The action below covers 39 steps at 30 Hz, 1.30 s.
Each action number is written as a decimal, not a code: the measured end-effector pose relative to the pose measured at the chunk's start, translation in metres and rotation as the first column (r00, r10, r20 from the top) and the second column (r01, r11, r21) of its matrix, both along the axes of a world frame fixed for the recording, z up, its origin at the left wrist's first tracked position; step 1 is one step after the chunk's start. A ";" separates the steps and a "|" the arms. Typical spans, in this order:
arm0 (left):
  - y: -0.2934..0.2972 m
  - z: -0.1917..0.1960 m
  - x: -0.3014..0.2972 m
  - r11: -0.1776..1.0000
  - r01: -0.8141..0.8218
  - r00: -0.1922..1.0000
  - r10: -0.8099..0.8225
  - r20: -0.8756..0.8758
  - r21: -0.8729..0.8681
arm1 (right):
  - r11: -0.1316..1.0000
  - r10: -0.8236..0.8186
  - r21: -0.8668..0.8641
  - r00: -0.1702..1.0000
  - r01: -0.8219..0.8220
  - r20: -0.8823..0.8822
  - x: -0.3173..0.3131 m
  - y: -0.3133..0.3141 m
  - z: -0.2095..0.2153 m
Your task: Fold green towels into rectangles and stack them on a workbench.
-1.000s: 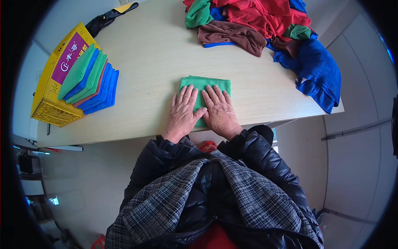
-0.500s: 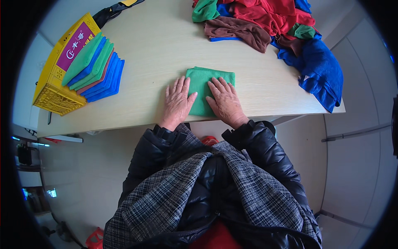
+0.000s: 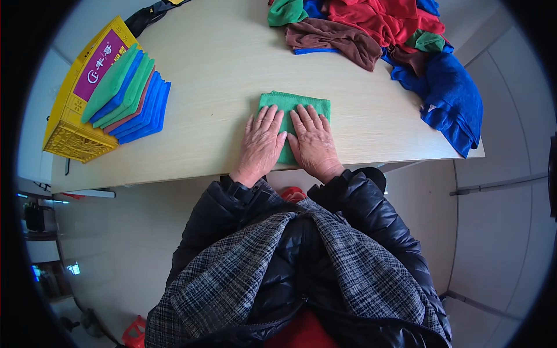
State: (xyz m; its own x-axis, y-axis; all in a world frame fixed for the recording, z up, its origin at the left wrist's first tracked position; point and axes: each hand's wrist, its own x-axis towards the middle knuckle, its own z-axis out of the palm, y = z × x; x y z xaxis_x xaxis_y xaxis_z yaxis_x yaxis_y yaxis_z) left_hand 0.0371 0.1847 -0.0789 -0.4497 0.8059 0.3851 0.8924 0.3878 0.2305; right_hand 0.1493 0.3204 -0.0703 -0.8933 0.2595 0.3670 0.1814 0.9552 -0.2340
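- A yellow crate (image 3: pixel 69 136) sits on the far left of the worktop (image 3: pixel 214 75), at about 10 o'clock from the hands, with a purple panel on its upper face
- A stack of folded cloths (image 3: pixel 130 98) rests on the crate, fanned out in green, blue and one brownish layer, the blue ones lowest and reaching toward the worktop surface
- A dark strap or bag (image 3: pixel 148 14) shows at the far edge of the worktop, at 11 o'clock from the hands, mostly out of view
- The left hand (image 3: pixel 262 142) lies flat and open, palm down, fingers spread toward 12 o'clock; its fingers rest on the left part of the green cloth (image 3: pixel 296 104), the heel of the hand on bare worktop
- The green cloth is folded into a rough rectangle near the worktop's near edge, right in front of the person, its far edge showing beyond the fingertips
- The right hand (image 3: pixel 313 142) lies flat and open beside the left, palm down on the cloth, gripping nothing; the two hands sit side by side, almost touching
- A heap of unfolded cloths (image 3: pixel 383 29) in red, brown, green and blue fills the far right, at 1 o'clock
- A blue cloth (image 3: pixel 455 101) from that heap hangs over the right edge, at 2 o'clock
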 end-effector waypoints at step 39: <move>0.014 0.019 -0.004 1.000 -0.009 0.998 0.007 -0.059 -0.030 | 0.998 0.058 -0.033 0.998 -0.059 -0.022 0.004 0.006 -0.002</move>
State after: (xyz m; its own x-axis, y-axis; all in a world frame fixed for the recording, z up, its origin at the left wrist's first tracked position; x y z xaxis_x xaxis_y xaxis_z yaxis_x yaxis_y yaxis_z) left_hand 0.0327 0.1983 -0.0600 -0.4333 0.8141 0.3867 0.9010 0.4010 0.1655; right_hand 0.1531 0.3261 -0.0727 -0.8994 0.2193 0.3781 0.1197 0.9555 -0.2695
